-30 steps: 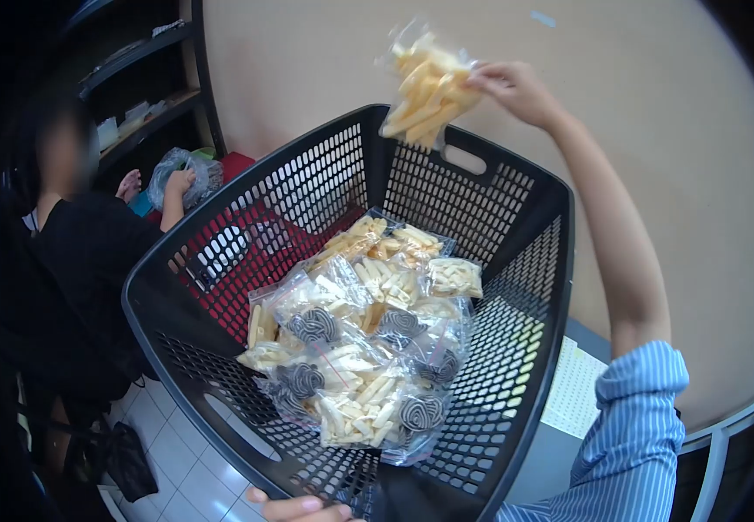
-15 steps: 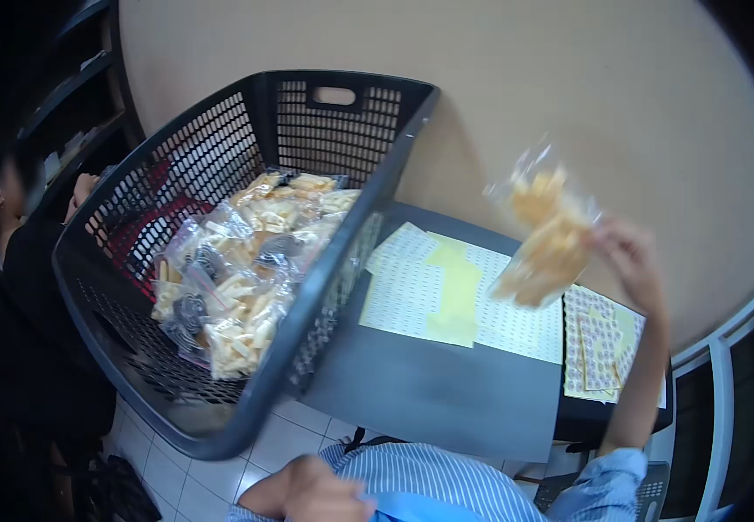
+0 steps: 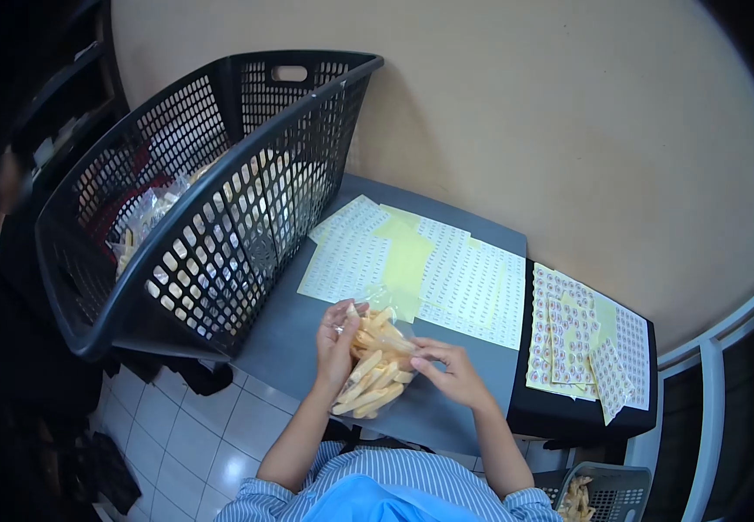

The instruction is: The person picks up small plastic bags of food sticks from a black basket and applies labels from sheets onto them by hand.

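Just below the middle of the frame, over the near edge of the grey bench (image 3: 274, 358), a clear bag (image 3: 375, 376) of pale yellow snack sticks is held between two bare hands. Whether its underside touches the bench cannot be told. The left hand (image 3: 336, 350) is curled around the bag's upper left, thumb on the front of the film. The right hand (image 3: 448, 372) is mostly closed, thumb and fingers pinching the right side near the middle.

The bag should be light and floppy, its thin, shiny film apt to slip and crease under a loose grip. The sticks look dry and probably brittle, so a hard squeeze on the bulging lower part could snap them. The slack film toward the top seems the safest hold, with a soft palm under the filled part.

Beyond it, white sticker sheets (image 3: 473, 287) spread across the bench; round-sticker sheets (image 3: 568, 335) overlap at the right of the frame. A large black basket (image 3: 242, 150) fills the upper left, holding more bags (image 3: 155, 209), and a smaller grey basket (image 3: 625, 487) sits at lower right.
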`<action>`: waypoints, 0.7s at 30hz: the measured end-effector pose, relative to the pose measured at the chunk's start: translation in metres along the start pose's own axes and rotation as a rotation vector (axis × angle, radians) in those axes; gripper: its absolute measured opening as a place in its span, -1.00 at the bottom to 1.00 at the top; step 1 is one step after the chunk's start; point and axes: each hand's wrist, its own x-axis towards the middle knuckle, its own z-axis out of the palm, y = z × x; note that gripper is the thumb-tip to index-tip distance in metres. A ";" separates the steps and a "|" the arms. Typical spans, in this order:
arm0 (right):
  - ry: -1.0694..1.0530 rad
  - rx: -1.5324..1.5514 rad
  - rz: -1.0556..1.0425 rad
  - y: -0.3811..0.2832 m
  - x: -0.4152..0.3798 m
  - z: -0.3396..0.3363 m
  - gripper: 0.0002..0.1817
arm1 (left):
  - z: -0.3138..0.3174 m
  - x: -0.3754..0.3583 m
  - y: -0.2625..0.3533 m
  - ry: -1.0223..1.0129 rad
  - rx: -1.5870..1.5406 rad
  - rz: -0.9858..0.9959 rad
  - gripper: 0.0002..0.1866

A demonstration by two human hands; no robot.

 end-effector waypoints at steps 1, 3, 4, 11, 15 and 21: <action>0.001 -0.019 -0.061 0.003 0.000 0.003 -0.81 | -0.005 0.000 0.005 0.070 0.048 -0.032 -0.69; -0.014 -0.017 -0.060 0.003 -0.002 0.004 -0.79 | -0.025 0.008 0.018 0.121 0.216 -0.093 -0.76; -0.019 -0.012 -0.061 0.006 -0.003 0.005 -0.79 | -0.033 0.013 0.028 0.103 0.305 -0.097 -0.76; 0.133 0.575 0.096 0.016 -0.001 0.007 -0.78 | -0.070 0.069 0.061 -0.070 1.125 -0.181 -0.47; 0.250 0.538 0.100 0.010 -0.002 0.005 -0.81 | -0.059 0.070 0.068 -0.072 1.411 -0.123 -0.28; 0.401 0.505 0.022 -0.009 -0.003 0.010 -0.85 | 0.011 0.017 0.080 -0.515 1.146 0.103 -0.31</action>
